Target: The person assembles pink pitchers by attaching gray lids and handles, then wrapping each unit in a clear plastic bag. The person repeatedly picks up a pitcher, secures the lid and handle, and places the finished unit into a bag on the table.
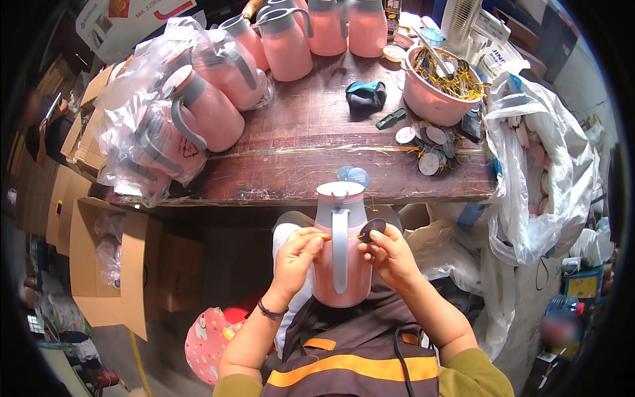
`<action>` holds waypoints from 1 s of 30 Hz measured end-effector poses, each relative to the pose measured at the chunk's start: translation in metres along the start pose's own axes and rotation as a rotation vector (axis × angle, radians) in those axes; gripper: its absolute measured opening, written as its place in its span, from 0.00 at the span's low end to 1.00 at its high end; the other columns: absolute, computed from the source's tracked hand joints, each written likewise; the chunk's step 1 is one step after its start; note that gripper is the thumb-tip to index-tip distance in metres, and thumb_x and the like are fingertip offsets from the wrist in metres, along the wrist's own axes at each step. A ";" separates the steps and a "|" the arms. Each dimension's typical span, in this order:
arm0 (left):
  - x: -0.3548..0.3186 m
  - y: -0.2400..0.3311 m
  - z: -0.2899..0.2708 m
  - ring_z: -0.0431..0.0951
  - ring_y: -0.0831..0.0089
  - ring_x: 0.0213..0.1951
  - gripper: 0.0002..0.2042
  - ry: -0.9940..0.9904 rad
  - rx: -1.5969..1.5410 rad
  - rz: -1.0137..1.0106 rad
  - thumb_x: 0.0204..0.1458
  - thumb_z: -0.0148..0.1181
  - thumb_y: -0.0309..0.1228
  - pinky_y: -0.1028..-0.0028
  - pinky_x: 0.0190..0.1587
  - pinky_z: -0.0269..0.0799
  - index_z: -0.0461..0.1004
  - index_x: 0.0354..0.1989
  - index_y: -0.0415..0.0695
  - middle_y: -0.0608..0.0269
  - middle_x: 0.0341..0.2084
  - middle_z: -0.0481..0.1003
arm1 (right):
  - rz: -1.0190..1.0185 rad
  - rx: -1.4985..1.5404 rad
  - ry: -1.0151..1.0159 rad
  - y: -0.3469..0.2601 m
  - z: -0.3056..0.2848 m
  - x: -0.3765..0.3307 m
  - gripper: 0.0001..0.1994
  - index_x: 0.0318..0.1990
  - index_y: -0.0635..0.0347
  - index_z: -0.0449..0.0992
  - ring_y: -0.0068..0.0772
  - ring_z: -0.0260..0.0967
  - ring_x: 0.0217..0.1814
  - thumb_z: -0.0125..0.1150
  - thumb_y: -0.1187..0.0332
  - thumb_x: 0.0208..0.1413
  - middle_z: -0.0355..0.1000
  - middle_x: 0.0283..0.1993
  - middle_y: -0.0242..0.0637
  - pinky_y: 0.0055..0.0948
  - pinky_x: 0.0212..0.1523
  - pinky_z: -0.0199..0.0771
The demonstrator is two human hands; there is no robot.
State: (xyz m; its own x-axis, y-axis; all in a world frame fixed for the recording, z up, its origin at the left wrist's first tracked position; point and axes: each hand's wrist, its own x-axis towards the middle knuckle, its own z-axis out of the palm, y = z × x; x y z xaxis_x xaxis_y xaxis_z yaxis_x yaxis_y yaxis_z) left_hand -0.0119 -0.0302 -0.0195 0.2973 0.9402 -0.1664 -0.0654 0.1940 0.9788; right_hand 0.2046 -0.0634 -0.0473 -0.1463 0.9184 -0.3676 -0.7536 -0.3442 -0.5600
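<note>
A pink thermos jug (358, 274) with a grey neck, handle and lid stands upright on my lap, handle facing me. At its left side, my left hand (294, 261) is closed, thumb and fingers pinching a yellow string (325, 236). My right hand (393, 255) pinches a dark round hang tag (373, 229) at the jug's right side. The yellow string also shows beside this tag; its run behind the handle is partly hidden. Just beyond the lid are blue round tags (357, 176).
Bagged pink jugs (215, 119) crowd the table's left; unwrapped jugs (288, 53) stand at the back. A pink tub (440, 106) of yellow-stringed tags sits right, with loose round tags (430, 163) nearby. An open carton (135, 264) is lower left, a plastic bag (562, 152) right.
</note>
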 end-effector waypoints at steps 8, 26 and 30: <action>-0.005 0.026 0.004 0.76 0.72 0.36 0.10 -0.237 -0.543 0.077 0.61 0.47 0.27 0.73 0.42 0.73 0.72 0.47 0.39 0.57 0.42 0.75 | -0.514 -0.210 -0.094 0.006 0.021 -0.003 0.07 0.43 0.60 0.70 0.24 0.72 0.38 0.58 0.75 0.58 0.73 0.38 0.34 0.24 0.39 0.73; 0.000 0.070 0.019 0.77 0.64 0.29 0.12 -0.077 0.779 0.445 0.47 0.62 0.31 0.68 0.33 0.70 0.76 0.40 0.44 0.57 0.28 0.77 | -0.229 -0.387 -0.061 0.038 0.066 -0.027 0.17 0.53 0.59 0.65 0.17 0.62 0.29 0.55 0.63 0.61 0.67 0.34 0.27 0.18 0.29 0.64; 0.007 0.071 -0.021 0.73 0.81 0.31 0.06 0.218 0.295 0.333 0.52 0.60 0.25 0.78 0.35 0.68 0.73 0.38 0.41 0.69 0.30 0.76 | -0.230 -0.307 0.033 0.034 0.041 -0.037 0.14 0.53 0.57 0.64 0.18 0.56 0.17 0.50 0.62 0.64 0.58 0.19 0.25 0.18 0.16 0.56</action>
State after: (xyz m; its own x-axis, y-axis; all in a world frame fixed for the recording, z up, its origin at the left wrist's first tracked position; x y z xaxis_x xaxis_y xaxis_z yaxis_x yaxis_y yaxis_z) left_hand -0.0346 -0.0036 0.0461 0.0983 0.9804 0.1708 0.1590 -0.1849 0.9698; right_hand 0.1587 -0.1010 -0.0222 0.0291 0.9733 -0.2275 -0.5367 -0.1767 -0.8251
